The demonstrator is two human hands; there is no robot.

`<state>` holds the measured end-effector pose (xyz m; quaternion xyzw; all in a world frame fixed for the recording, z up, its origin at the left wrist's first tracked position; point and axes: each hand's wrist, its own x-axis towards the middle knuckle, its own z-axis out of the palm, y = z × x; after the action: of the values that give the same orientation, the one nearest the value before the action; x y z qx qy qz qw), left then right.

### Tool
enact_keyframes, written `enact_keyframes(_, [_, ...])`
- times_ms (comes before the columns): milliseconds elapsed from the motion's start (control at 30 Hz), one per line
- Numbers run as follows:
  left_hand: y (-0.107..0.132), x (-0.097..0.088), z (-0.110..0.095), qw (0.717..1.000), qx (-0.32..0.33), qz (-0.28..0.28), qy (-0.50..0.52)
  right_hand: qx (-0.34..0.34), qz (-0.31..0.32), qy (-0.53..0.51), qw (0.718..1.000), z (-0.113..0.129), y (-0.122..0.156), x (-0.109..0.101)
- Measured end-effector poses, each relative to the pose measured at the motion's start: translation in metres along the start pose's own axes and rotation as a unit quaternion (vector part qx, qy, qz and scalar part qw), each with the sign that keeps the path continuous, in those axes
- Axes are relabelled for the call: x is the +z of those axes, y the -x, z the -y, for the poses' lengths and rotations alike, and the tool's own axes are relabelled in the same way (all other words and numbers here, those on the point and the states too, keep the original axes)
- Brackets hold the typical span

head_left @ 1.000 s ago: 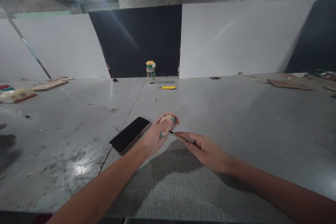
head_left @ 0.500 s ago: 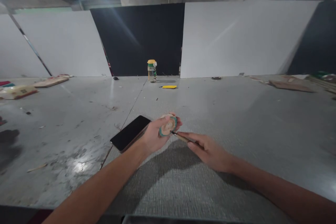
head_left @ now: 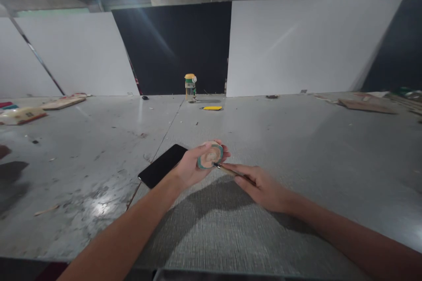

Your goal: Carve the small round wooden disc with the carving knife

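Observation:
My left hand (head_left: pixel 193 167) is closed around a small round disc (head_left: pixel 210 156) with a teal rim and a tan, painted face turned toward me. My right hand (head_left: pixel 260 186) pinches a thin brush (head_left: pixel 227 170), whose dark tip touches the lower right edge of the disc. Both hands hover just above the grey table (head_left: pixel 296 149). A black phone (head_left: pixel 162 171) lies flat on the table, right behind my left wrist.
A bottle with a yellow cap (head_left: pixel 190 88) stands at the table's far edge, with a yellow flat tool (head_left: pixel 212 108) beside it. Cardboard pieces (head_left: pixel 365 105) lie far right; boards and a packet (head_left: pixel 23 115) far left. White and black panels close off the back.
My left hand has turned the disc so its painted face shows more fully. The brush tip stays on the disc's edge. Both hands have shifted slightly upward in view.

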<state>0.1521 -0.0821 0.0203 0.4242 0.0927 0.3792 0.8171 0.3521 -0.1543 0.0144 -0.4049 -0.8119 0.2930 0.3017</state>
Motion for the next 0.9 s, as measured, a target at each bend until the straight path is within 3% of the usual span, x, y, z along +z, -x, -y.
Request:
enact_keyframes(167, [-0.0015, 0.0013, -0.0063, 0.999, 0.044, 0.005, -0.026, 0.067, -0.011, -0.047, 0.997, 0.0002, 0.0014, 0.0038])
enact_keyframes(300, [-0.002, 0.0013, -0.0077, 0.996, 0.055, 0.005, -0.07, 0.07, -0.034, -0.037, 0.996, 0.0024, 0.0025, 0.0065])
enact_keyframes(400, [-0.0019, 0.0015, -0.0067, 0.993, 0.064, -0.003, -0.098, 0.087, -0.015, -0.024, 0.996, 0.0056, 0.0023, 0.007])
enact_keyframes(633, [-0.0016, 0.0029, -0.0037, 0.985, 0.054, -0.031, -0.161, 0.059, -0.006, -0.027, 0.998, 0.0065, 0.0007, 0.007])
enact_keyframes(900, [-0.0026, 0.0009, -0.0022, 0.986, 0.071, -0.037, -0.146, 0.047, -0.003, -0.036, 0.998, 0.0047, 0.0013, 0.0078])
